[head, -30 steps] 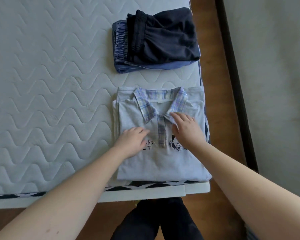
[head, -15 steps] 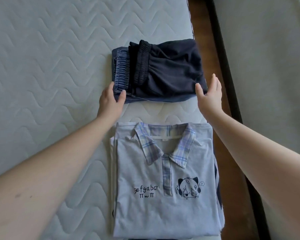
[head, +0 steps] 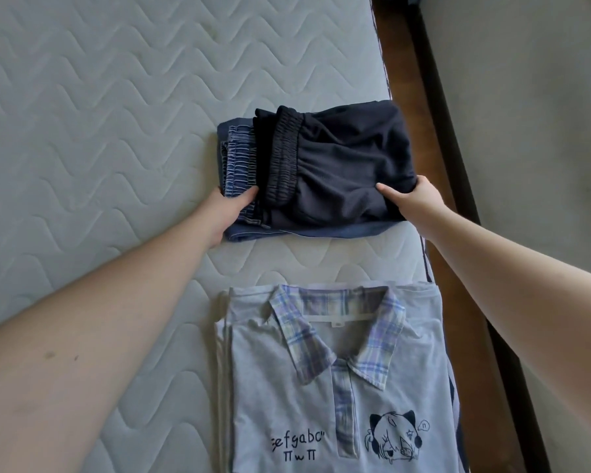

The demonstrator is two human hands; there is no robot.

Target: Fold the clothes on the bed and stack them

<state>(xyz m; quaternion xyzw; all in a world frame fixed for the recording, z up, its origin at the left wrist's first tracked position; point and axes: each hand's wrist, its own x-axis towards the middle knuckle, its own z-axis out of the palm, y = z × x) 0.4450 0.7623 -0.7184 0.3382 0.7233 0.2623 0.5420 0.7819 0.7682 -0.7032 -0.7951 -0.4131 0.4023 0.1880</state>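
A folded pair of dark navy shorts [head: 348, 165] lies on top of folded blue denim shorts [head: 239, 155] on the mattress [head: 99, 131]. My left hand [head: 226, 209] grips the pile's left near corner, thumb on top of the denim waistband. At the right near corner my right hand [head: 413, 199] grips the pile, with its thumb pressing on the navy fabric and its fingers hidden under the pile. Nearer to me lies a folded light grey polo shirt [head: 321, 387] with a plaid collar and a cartoon print.
The mattress's right edge runs just beside both piles. Past it are a strip of brown wooden floor [head: 458, 233], a dark baseboard and a pale wall [head: 543, 131]. To the left the quilted mattress stretches wide.
Both hands left the polo shirt, moved to the shorts pile, and now grip its near corners. The camera view has shifted forward over the bed.
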